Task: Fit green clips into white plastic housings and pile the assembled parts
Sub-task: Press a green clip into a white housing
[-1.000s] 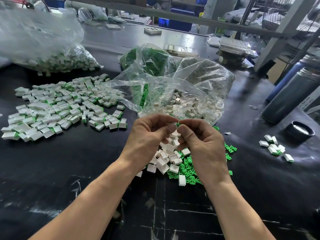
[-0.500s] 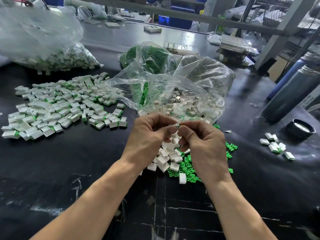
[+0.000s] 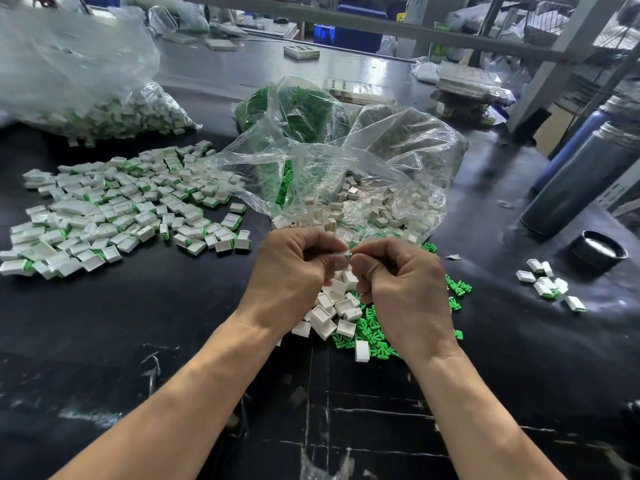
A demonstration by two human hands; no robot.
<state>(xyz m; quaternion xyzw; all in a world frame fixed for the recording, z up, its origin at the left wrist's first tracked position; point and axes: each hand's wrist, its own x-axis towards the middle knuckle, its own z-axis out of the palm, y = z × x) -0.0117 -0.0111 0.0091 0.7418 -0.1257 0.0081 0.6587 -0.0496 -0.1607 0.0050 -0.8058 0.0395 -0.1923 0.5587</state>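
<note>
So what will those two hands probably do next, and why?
Probably press the pieces fully together, then drop the part on the finished pile at the left. The left hand and right hand meet around a white housing; whether its clip is seated is hidden.

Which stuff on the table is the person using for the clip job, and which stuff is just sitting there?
For the job:
left hand and right hand, pinching a white housing
loose housings
green clips
finished pile
open bag of housings
bag of clips

Just lying about:
grey bottle
black lid
blue bin
</note>
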